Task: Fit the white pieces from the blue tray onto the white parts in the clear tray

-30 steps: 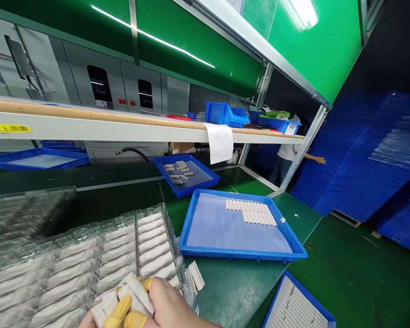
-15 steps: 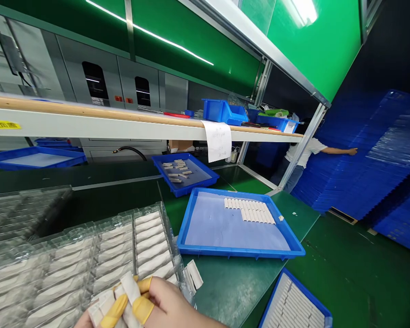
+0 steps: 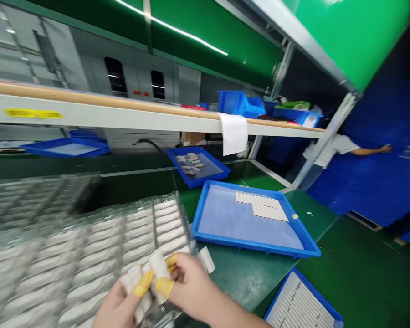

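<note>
Probably light and fragile, the slim white oblong piece point(image 3: 158, 263) the right hand point(image 3: 191, 286) pinches suits an edge grip; the left hand point(image 3: 118, 304) pinches similar white pieces point(image 3: 131, 276).

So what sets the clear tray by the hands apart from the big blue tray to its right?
The clear tray is see-through and divided into columns; the blue tray is opaque with an undivided floor. The clear tray's visible columns are mostly filled with whitish pieces, while the blue tray has small white pieces grouped toward its far right. Both hold pieces in rows.
</note>
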`<state>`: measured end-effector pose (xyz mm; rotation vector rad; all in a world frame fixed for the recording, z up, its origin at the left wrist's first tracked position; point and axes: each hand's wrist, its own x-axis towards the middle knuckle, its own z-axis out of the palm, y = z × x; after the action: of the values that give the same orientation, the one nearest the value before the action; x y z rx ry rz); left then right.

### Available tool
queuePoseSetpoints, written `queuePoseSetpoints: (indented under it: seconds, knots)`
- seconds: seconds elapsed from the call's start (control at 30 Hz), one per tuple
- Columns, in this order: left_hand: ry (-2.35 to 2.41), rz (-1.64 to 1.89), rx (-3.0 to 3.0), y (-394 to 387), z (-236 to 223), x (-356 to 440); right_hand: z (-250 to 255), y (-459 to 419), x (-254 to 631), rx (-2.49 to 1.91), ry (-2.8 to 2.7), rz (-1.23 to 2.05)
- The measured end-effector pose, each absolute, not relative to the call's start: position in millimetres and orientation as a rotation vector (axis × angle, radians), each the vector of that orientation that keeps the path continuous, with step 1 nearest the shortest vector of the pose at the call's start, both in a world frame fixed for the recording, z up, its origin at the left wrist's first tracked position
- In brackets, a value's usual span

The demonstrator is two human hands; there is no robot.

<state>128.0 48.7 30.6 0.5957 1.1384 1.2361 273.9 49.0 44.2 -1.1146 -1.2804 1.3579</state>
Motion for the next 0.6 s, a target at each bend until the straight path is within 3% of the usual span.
queuePoseSetpoints:
  seconds: [0.27, 0.6]
  knots:
    - [1.000, 1.406, 0.656, 36.3, 52.2, 138.6, 32.5, 41.2, 291.4, -1.229, -1.638, 1.008]
    - [1.055, 1.440, 0.807, 16.6, 68.5, 137.7, 30.6, 44.0, 296.7, -1.310, -1.924, 0.872]
